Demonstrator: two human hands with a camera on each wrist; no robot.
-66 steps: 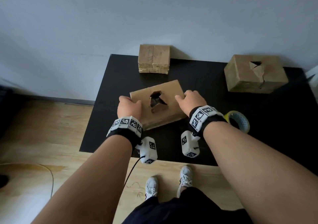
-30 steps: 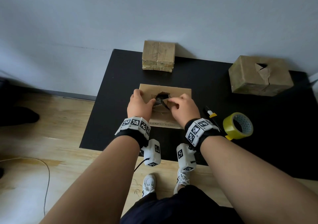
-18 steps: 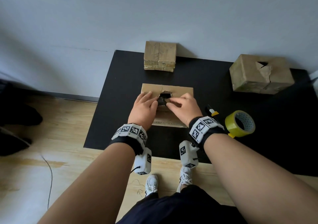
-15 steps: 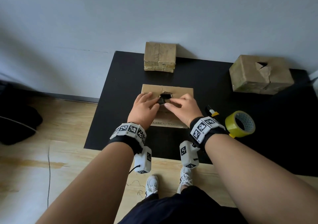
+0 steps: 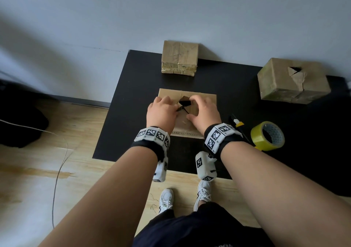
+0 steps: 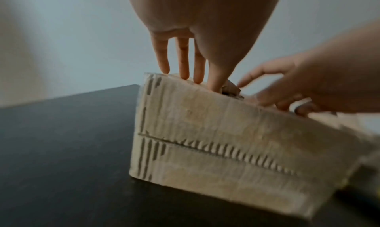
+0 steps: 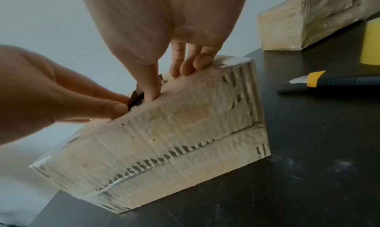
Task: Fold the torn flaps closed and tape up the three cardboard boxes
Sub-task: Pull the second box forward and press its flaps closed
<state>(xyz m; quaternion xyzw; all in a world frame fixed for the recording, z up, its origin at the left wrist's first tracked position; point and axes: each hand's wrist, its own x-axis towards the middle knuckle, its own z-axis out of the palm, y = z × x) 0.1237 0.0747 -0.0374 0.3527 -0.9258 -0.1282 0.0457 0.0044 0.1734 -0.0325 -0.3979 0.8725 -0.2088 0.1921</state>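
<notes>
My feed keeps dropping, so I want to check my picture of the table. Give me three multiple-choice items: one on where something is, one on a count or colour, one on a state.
1. Where does the tape roll lie?
A. right of the near box
B. on the far-left box
C. on the floor

2. How many boxes stand on the table?
A. two
B. three
C. four

3. What state is the top of the near box in?
A. taped shut
B. hole still open
C. lid removed

Answers:
1. A: the yellow roll lies on the table right of the near box, past the knife.
2. B: the near box, a back box and a right box.
3. B: a dark gap shows between the left hand and right hand, whose fingers press the torn flaps; no tape is across it.
</notes>
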